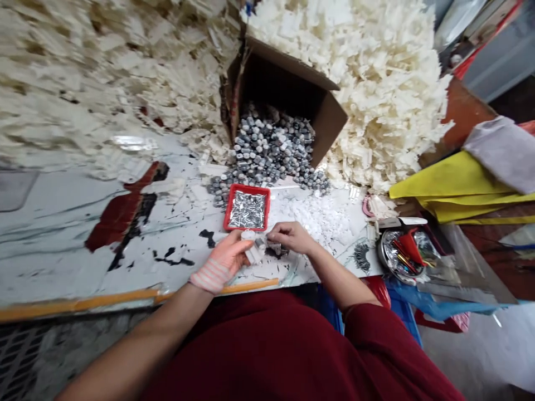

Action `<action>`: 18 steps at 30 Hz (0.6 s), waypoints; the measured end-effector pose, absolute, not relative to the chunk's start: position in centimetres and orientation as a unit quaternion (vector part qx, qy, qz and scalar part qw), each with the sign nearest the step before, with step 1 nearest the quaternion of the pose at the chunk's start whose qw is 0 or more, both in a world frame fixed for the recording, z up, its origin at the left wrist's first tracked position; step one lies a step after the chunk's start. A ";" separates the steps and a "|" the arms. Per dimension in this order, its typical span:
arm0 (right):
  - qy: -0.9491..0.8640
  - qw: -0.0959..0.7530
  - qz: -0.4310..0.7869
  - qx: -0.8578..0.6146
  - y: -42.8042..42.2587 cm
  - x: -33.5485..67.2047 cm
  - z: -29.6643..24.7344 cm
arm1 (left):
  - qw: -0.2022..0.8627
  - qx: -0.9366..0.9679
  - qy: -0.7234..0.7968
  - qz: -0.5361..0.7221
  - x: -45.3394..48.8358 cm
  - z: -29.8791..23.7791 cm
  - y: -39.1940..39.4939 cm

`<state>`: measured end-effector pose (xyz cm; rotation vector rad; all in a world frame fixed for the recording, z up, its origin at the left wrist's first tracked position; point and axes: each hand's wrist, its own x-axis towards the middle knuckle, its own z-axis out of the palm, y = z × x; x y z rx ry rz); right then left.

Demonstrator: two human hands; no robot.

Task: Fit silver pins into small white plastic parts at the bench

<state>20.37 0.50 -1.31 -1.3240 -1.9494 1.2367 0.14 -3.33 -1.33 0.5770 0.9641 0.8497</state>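
barely readable — left hand (228, 259) pinches a white plastic piece (253, 253) — right hand (291, 236) blurred, its grip unclear

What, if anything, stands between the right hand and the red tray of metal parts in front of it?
Nothing visible does: the right hand lies just below the corner of the red tray, with only a narrow strip of spattered tabletop between them.

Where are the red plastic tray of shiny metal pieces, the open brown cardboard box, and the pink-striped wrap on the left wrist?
Red plastic tray (246, 188), head view, on its far rim.
Open brown cardboard box (330, 129), head view, on its right wall.
Pink-striped wrap (210, 276), head view, on its middle.
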 end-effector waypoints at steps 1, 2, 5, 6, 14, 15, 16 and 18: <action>-0.716 0.219 0.436 -0.499 2.2 22.4 -0.8 | 0.773 0.267 0.436 0.376 0.1 -1.3 -3.2; -0.713 0.211 0.391 -0.542 4.0 24.6 -0.3 | 0.781 0.268 0.431 0.365 0.0 -1.3 -3.2; -0.608 0.212 0.169 -0.746 9.9 31.5 0.9 | 0.789 0.265 0.431 0.349 0.0 -1.4 -3.2; -0.570 0.194 0.105 -0.792 11.6 33.5 1.0 | 0.788 0.263 0.435 0.347 0.0 -1.5 -3.3; -0.537 0.128 -0.016 -0.834 17.0 39.3 -0.1 | 0.783 0.237 0.446 0.362 0.5 -1.8 -3.2; -0.537 0.136 -0.012 -0.833 17.0 39.4 -0.1 | 0.780 0.244 0.443 0.369 0.5 -1.6 -3.1; -0.540 0.152 -0.006 -0.828 16.8 39.4 0.1 | 0.772 0.258 0.441 0.377 0.5 -1.4 -3.0; -0.554 0.210 0.008 -0.805 16.0 39.2 0.5 | 0.734 0.316 0.456 0.392 0.2 -0.8 -2.8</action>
